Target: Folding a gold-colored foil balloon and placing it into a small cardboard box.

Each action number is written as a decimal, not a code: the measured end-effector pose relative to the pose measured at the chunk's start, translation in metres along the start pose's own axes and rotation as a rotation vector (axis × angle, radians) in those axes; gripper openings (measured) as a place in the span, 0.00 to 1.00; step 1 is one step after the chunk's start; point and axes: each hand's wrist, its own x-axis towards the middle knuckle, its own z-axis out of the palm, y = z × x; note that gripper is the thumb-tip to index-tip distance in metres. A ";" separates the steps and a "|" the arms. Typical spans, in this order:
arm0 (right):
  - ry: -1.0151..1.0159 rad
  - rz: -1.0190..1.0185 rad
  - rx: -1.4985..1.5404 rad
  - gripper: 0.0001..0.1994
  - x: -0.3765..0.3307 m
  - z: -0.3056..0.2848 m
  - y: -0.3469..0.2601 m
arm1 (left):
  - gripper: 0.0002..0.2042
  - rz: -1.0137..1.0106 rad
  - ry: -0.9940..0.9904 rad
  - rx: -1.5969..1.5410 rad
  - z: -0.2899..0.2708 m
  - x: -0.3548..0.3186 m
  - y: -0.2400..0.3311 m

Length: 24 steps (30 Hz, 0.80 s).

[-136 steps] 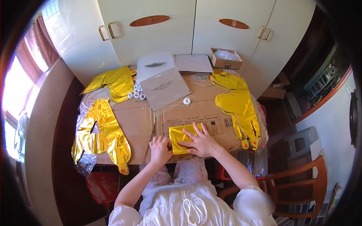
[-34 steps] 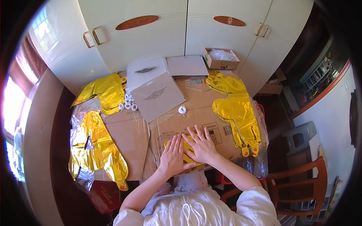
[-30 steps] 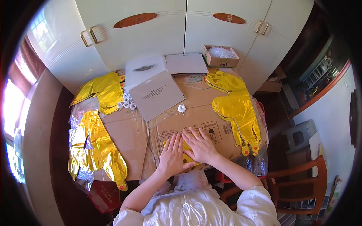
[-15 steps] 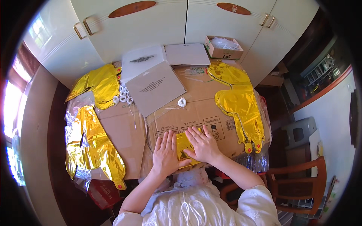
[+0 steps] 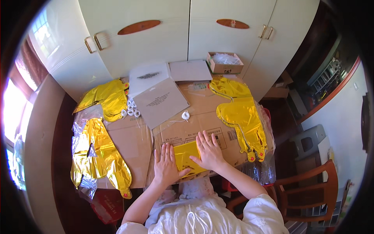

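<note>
Both palms are down flat, fingers spread, pressing a folded gold foil balloon (image 5: 187, 158) against the flattened cardboard (image 5: 202, 117) at the near edge of the table. Left hand (image 5: 166, 164) covers its left end, thumb lying across the foil; right hand (image 5: 210, 151) pins the right end, fingers pointing far. Neither hand grips, they only press. Just beyond, a small white ribbon roll (image 5: 186, 115) sits on the cardboard. Further left, a grey envelope (image 5: 160, 102) lies tilted, with a cluster of white rolls (image 5: 131, 109) at its left edge. Right, a long gold balloon (image 5: 241, 115) stretches near to far. Far left, more gold balloons (image 5: 99, 152) lie crumpled in clear wrap. At the far edge stands an open cardboard box (image 5: 225, 63).
</note>
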 end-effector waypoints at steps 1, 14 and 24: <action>-0.004 -0.021 0.003 0.38 0.001 -0.004 0.001 | 0.57 0.001 0.012 -0.007 0.002 -0.001 0.000; -0.164 -0.247 0.104 0.26 0.004 0.012 -0.011 | 0.46 0.162 0.114 0.029 0.007 0.010 -0.015; -0.142 -0.061 0.100 0.26 0.004 0.010 -0.018 | 0.19 0.400 0.289 -0.151 0.017 0.157 -0.030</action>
